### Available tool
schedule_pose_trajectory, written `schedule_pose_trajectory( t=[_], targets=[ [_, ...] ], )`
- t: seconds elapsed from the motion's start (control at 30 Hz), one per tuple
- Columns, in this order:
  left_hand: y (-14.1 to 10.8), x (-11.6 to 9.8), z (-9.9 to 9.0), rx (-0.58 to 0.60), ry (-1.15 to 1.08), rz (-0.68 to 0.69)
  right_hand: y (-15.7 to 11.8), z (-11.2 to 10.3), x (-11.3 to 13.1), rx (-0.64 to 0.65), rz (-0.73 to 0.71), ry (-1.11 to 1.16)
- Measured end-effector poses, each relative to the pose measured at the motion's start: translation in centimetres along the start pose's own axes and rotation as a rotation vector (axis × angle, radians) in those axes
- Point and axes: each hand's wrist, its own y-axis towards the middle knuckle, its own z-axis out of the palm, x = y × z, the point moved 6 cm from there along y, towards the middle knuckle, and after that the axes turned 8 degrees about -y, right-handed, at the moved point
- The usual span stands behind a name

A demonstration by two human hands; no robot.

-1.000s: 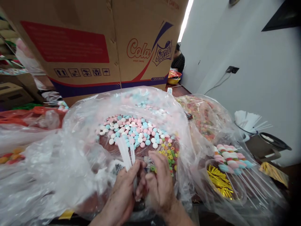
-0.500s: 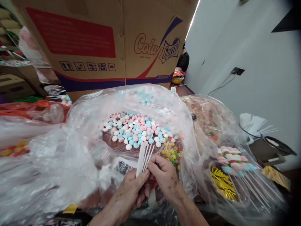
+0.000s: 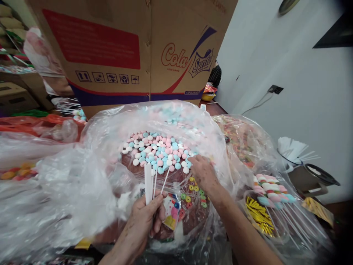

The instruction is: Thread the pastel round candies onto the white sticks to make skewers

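Note:
My left hand (image 3: 147, 217) is closed around several thin white sticks (image 3: 155, 182) and a wider white plastic strip (image 3: 148, 184), all held upright. One stick leans to the right. My right hand (image 3: 204, 173) reaches over the candies at the right of the pile, its fingers stretched forward and partly bent; nothing shows in them, though the fingertips are partly hidden. Beyond the sticks lies a pile of pink, blue and white round candies (image 3: 160, 151) in a clear plastic bag (image 3: 110, 129). Small yellow, green and red ring candies (image 3: 193, 187) lie beneath my right wrist.
A large cardboard box (image 3: 154, 84) stands behind the bag. To the right are twisted marshmallow skewers (image 3: 271, 187), gold twist ties (image 3: 259, 215), and white strips (image 3: 292, 149) by a dark jug (image 3: 309, 176). A small printed packet (image 3: 172, 211) lies near my left hand. People are partly visible behind the box.
My right hand has let go of the sticks and moved right and forward over the candies. My left hand, still gripping the sticks and strip, has shifted left.

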Motion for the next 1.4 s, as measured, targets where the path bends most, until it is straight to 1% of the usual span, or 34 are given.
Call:
schedule_pose_trajectory(
  t=[0.07, 0.13, 0.2, 0.23, 0.27, 0.3, 0.4, 0.47, 0.53, 0.6, 0.73, 0.83, 0.97, 1.13, 1.3, 1.4],
  targets=[
    [0.0, 0.2, -0.2, 0.000, -0.016, 0.005, 0.4, 1.1, 0.2, 0.066, -0.054, -0.131],
    [0.1, 0.3, -0.2, 0.000, -0.022, 0.013, 0.6, 1.8, 0.2, 0.081, -0.061, -0.167],
    [0.1, 0.4, -0.3, 0.004, -0.021, 0.018, 0.6, 1.9, -0.2, 0.042, -0.029, -0.089],
    [0.2, 0.5, -0.3, 0.010, -0.018, 0.020, 0.6, 1.7, -0.4, 0.012, -0.004, 0.002],
    [0.3, 0.6, -0.3, 0.018, -0.009, 0.019, 0.5, 1.6, -0.6, -0.015, 0.033, 0.135],
    [0.4, 0.7, -0.3, 0.027, 0.004, 0.017, 0.4, 1.4, -0.8, -0.036, 0.080, 0.314],
    [0.6, 1.1, -0.3, 0.065, 0.073, 0.001, -0.3, 1.5, -0.8, -0.032, 0.274, 1.023],
    [0.7, 1.2, -0.1, 0.089, 0.129, -0.010, -0.8, 1.8, 0.2, 0.002, 0.394, 1.456],
    [0.6, 1.1, 0.1, 0.105, 0.174, -0.007, -1.2, 1.8, 1.4, 0.015, 0.472, 1.726],
    [0.5, 0.8, 0.3, 0.114, 0.206, -0.001, -1.5, 1.7, 2.3, 0.004, 0.512, 1.851],
    [0.4, 0.5, 0.5, 0.100, 0.254, 0.017, -1.9, 2.0, 3.3, -0.006, 0.539, 1.930],
    [0.5, 0.6, 0.5, 0.090, 0.288, 0.023, -2.1, 2.2, 3.8, -0.002, 0.547, 1.958],
    [0.6, 0.9, 0.3, 0.076, 0.301, 0.019, -2.3, 2.3, 3.7, -0.028, 0.570, 1.957],
    [0.9, 1.0, 0.2, 0.058, 0.308, 0.004, -2.5, 2.3, 3.6, -0.028, 0.565, 1.927],
    [1.0, 1.1, 0.1, 0.043, 0.304, 0.036, -2.7, 2.2, 3.8, -0.042, 0.551, 1.886],
    [0.9, 1.1, 0.0, 0.040, 0.312, 0.045, -2.6, 2.3, 3.4, -0.090, 0.585, 1.916]
  ],
)
